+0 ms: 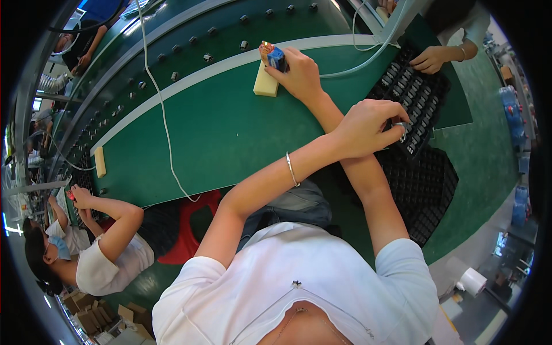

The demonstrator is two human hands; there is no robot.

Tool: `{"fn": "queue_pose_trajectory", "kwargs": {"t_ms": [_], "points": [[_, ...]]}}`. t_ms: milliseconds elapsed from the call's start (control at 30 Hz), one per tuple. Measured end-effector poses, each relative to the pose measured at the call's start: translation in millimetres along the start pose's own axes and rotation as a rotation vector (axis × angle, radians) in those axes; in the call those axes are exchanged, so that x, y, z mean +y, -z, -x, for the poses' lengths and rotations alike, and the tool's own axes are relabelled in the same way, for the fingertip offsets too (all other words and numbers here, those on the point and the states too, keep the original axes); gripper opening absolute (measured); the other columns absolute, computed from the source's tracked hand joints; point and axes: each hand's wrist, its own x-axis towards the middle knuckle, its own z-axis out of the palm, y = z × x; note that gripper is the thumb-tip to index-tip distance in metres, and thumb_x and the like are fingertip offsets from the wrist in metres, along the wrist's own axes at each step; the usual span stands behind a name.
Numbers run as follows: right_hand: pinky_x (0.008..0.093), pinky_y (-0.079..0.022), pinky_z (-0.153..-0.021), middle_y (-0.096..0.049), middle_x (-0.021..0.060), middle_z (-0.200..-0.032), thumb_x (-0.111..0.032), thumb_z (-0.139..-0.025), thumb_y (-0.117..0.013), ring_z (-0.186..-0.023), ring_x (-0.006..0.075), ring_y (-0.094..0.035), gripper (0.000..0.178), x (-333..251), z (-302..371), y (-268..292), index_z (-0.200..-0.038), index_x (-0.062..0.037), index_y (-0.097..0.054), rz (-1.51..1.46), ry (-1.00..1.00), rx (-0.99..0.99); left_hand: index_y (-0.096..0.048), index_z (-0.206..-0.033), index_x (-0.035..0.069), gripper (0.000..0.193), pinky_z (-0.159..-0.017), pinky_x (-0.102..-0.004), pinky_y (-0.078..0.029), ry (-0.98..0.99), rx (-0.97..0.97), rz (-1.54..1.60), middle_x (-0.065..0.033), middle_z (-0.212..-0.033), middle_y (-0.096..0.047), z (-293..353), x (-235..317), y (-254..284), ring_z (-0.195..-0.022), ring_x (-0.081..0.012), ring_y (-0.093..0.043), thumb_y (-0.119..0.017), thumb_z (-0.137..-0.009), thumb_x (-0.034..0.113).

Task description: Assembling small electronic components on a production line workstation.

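My arms cross over a green worktable (218, 132). My right hand (300, 73) reaches to the far side and grips a small blue block-shaped part (276, 58) standing on top of a cream rectangular block (265, 84). My left hand (371, 125), with a thin bracelet on its wrist, pinches a small grey part (402, 127) between thumb and fingers. It is over a black compartment tray (415, 95) filled with several small dark parts. A second black tray (428, 187) lies nearer me, partly under my arm.
Another person's hand (432, 58) rests on the far end of the tray. A co-worker in white (103, 253) sits at the lower left beside a red stool (192, 224). A white cable (164, 121) crosses the table, with a second cream block (100, 161) and a studded green conveyor (190, 43) beyond.
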Motion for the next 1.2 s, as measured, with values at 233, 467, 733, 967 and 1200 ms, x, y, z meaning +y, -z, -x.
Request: {"fn": "queue_pose_trajectory", "kwargs": {"t_ms": [233,467,733,967,1200], "points": [[0.0374,-0.052,-0.063,-0.064,0.0094,-0.08,-0.037,-0.075,-0.078,-0.069,0.0298,-0.064,0.037,-1,7,2,-0.087,-0.0029,-0.068,0.067,-0.001,-0.056,-0.069,-0.097,0.002,0.02,-0.057,-0.0277,-0.046,0.008,0.003,0.045,-0.0076,-0.078,-0.066,8,8,3,-0.06,-0.0145,-0.055,-0.068,-0.078,0.009],[0.0384,-0.053,-0.065,-0.065,0.0092,-0.083,-0.037,-0.075,-0.078,-0.072,0.03,-0.066,0.037,-2,5,0,-0.088,-0.004,-0.069,0.114,-0.051,-0.063,-0.069,-0.103,0.002,0.024,-0.059,-0.0263,-0.046,0.039,-0.015,0.055,-0.0069,-0.084,-0.066,14,14,7,-0.064,-0.0112,-0.055,-0.066,-0.08,0.007],[0.0403,-0.052,-0.063,-0.066,0.0117,-0.085,-0.042,-0.075,-0.078,-0.07,0.0321,-0.065,0.043,-1,-4,1,-0.083,-0.0018,-0.066,0.178,-0.089,-0.109,-0.067,-0.107,-0.002,0.025,-0.058,-0.0199,-0.044,0.315,0.293,0.358,-0.0012,-0.087,-0.06,86,37,58,-0.068,-0.0059,-0.055,-0.056,-0.09,0.013],[0.0392,-0.054,-0.064,-0.067,0.0148,-0.08,-0.039,-0.077,-0.077,-0.065,0.0273,-0.065,0.041,41,-27,8,-0.086,0.0005,-0.069,-0.524,-0.586,-0.139,-0.063,-0.104,-0.002,0.029,-0.051,-0.0237,-0.038,0.312,0.856,0.269,-0.0054,-0.082,-0.06,116,-26,184,-0.061,-0.0115,-0.053,-0.051,-0.098,0.023],[0.0368,-0.049,-0.062,-0.063,0.0102,-0.081,-0.031,-0.079,-0.075,-0.067,0.0232,-0.062,0.036,2,0,15,-0.09,0.002,-0.065,-0.105,-0.089,-0.179,-0.063,-0.104,-0.002,0.028,-0.049,-0.0248,-0.039,0.317,0.979,0.369,-0.0052,-0.076,-0.06,111,-83,209,-0.057,-0.0125,-0.053,-0.047,-0.099,0.019]]}}
